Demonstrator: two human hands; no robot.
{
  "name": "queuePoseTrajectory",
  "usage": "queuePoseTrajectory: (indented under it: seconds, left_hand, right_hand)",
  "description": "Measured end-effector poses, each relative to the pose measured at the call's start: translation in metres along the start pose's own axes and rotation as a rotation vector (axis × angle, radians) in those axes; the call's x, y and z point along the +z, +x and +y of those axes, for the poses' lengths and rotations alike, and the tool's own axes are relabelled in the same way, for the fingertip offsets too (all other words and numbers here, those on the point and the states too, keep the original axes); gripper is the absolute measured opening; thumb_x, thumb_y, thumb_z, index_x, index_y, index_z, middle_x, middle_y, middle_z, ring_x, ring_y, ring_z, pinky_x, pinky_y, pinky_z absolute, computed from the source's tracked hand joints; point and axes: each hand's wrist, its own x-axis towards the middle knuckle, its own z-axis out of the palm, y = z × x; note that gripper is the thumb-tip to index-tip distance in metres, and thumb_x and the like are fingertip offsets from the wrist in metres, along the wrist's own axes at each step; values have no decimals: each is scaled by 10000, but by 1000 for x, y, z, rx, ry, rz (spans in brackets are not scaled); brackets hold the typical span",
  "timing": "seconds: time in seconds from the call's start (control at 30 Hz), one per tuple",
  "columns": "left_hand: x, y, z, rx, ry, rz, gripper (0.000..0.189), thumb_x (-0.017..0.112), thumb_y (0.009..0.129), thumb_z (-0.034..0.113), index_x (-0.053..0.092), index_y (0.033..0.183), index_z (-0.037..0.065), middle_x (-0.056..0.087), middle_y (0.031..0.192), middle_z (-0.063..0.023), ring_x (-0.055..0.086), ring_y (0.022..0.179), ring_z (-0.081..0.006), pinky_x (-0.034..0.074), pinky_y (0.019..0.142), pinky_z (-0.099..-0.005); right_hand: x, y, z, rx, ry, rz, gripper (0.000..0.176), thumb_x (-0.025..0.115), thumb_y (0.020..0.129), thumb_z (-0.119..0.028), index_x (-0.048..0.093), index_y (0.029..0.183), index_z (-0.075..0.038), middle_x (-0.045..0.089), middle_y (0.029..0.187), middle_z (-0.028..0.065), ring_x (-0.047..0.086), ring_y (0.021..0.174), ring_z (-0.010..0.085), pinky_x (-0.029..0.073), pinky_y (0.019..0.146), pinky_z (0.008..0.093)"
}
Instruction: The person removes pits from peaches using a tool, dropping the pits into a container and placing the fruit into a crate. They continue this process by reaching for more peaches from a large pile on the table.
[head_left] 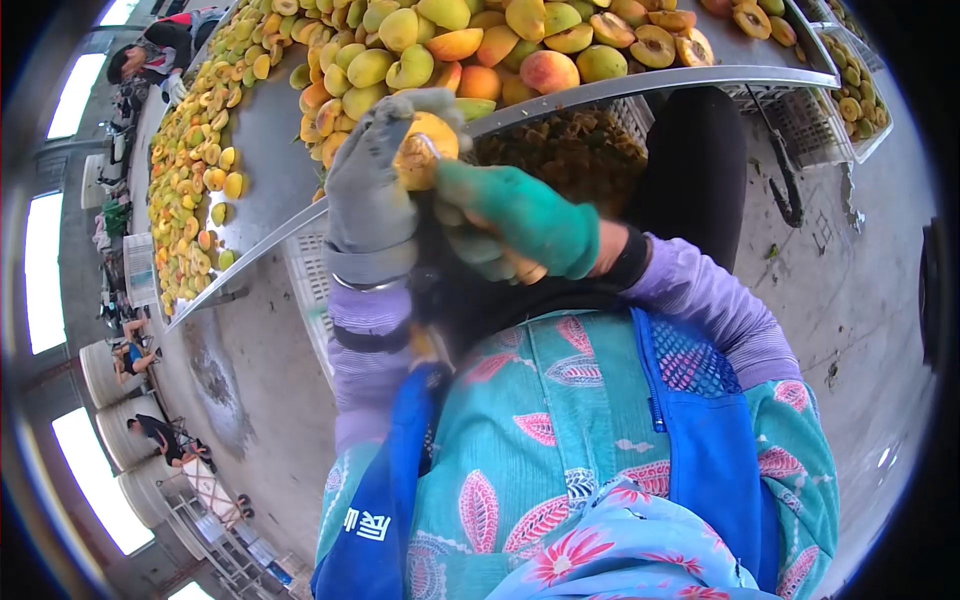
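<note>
My left hand (372, 185), in a grey glove, is closed around a yellow peach half (418, 165), its cut face turned toward my right hand. My right hand (530, 220), in a green and grey glove, grips a pitting tool whose wooden handle (525, 268) sticks out below the fist. The tool's thin metal end reaches the cut face of the peach; its exact shape is hard to make out. Just beyond both hands, whole and halved peaches (480, 45) are heaped on the metal table (270, 125).
The table's raised metal edge (590, 92) runs in front of me. Beneath it, a crate holds dark scraps (570, 150). A white crate of peaches (850, 90) stands at the right. Other people (165, 440) sit at the far left near large pale tubs (115, 430).
</note>
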Motion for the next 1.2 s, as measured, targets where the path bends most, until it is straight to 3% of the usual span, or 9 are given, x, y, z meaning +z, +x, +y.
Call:
queuePoseTrajectory:
  seconds: [0.07, 0.2, 0.3, 0.5, 0.67, 0.87, 0.97, 1.1, 1.2]
  left_hand:
    - [-1, -1, 8, -353, -556, -49, 252, 486, 972, 194, 633, 1007, -8, 653, 894, -83, 622, 777, -168, 516, 696, -283]
    - [10, 2, -17, -101, -38, 84, 363, 456, 997, 292, 635, 995, -25, 661, 834, -122, 628, 693, -182, 525, 629, -289]
    - [6, 9, -19, -90, -196, 21, 374, 432, 1008, 274, 627, 983, -45, 670, 835, -145, 630, 668, -193, 533, 614, -287]
    - [10, 7, -23, -18, -157, -43, 390, 412, 1012, 296, 612, 982, -38, 648, 832, -160, 621, 679, -210, 524, 624, -313]
    - [14, -11, -27, -216, -807, 84, 368, 464, 980, 341, 592, 1054, 4, 632, 881, -148, 608, 748, -225, 521, 682, -344]
    - [-57, -56, -34, -320, -229, 598, 358, 602, 883, 295, 605, 1112, 20, 662, 968, -161, 653, 832, -250, 534, 728, -371]
    - [-137, -34, -36, -614, 1028, 136, 373, 616, 822, 258, 613, 1115, 27, 652, 1004, -205, 650, 840, -315, 518, 752, -414]
    - [-139, 57, -69, 289, 1280, 206, 402, 621, 790, 279, 640, 1099, 22, 643, 1069, -222, 620, 879, -406, 494, 826, -445]
    - [-169, 94, -100, 64, 1120, 52, 419, 636, 787, 238, 625, 1143, 17, 625, 1129, -203, 649, 892, -334, 514, 796, -420]
  right_hand:
    - [-1, 3, 1, -28, 61, -56, 421, 498, 932, -514, 470, 776, -124, 452, 564, -4, 395, 421, 82, 314, 369, 248]
    - [14, 6, 21, -128, -34, 171, 414, 464, 942, -520, 460, 762, -147, 442, 541, -2, 393, 405, 104, 307, 361, 267]
    - [13, 4, 7, 66, 396, -146, 431, 433, 943, -543, 459, 758, -154, 442, 535, -5, 391, 383, 126, 316, 346, 288]
    - [25, 4, 17, -38, 152, 167, 417, 401, 974, -536, 475, 801, -165, 384, 522, -68, 318, 375, 76, 254, 368, 236]
    - [9, 12, 19, 76, 628, -447, 387, 375, 1003, -489, 513, 829, -172, 395, 530, -94, 369, 423, 72, 291, 430, 245]
    - [-34, -11, 6, -74, 614, -510, 408, 325, 1016, -496, 498, 876, -153, 395, 534, -83, 356, 401, 51, 281, 397, 215]
    - [-67, -7, 17, 14, 733, -2, 344, 398, 1008, -449, 492, 895, -139, 401, 545, -75, 391, 402, 74, 319, 396, 213]
    - [-34, 9, 18, 163, 364, 210, 386, 470, 962, -508, 505, 877, -133, 415, 550, -40, 362, 389, 83, 336, 384, 227]
    - [-13, 11, 10, 52, 4, 369, 414, 480, 953, -525, 518, 870, -121, 433, 562, -19, 380, 409, 80, 337, 377, 236]
